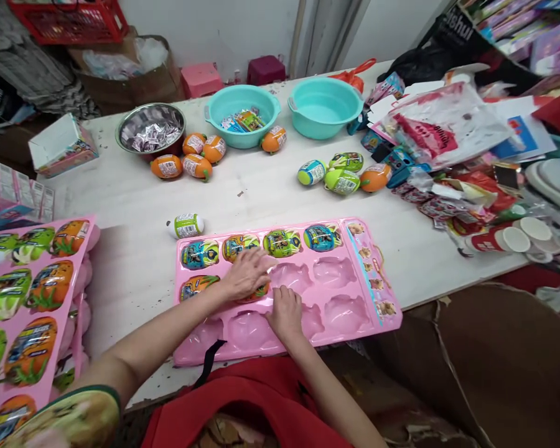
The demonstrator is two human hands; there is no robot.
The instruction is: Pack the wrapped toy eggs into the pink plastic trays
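Observation:
A pink moulded tray (284,326) lies along the table's front edge, its top row filled with four wrapped eggs, such as the blue one (323,237) at the right. In the second row, an orange egg (200,287) sits at the left and another (257,292) lies partly under my left hand (247,272). That hand rests over it, palm down with fingers spread. My right hand (287,311) is beside it over the tray's middle, fingers curled; what they hold, if anything, is hidden. The remaining hollows that show are unfilled.
Filled pink trays (81,274) stand at the left. Behind are a metal bowl (151,130), two turquoise basins (242,115) (325,109) and loose eggs (343,180). A white-green egg (186,226) lies behind the tray. Packaging (452,124) and paper cups (516,239) crowd the right.

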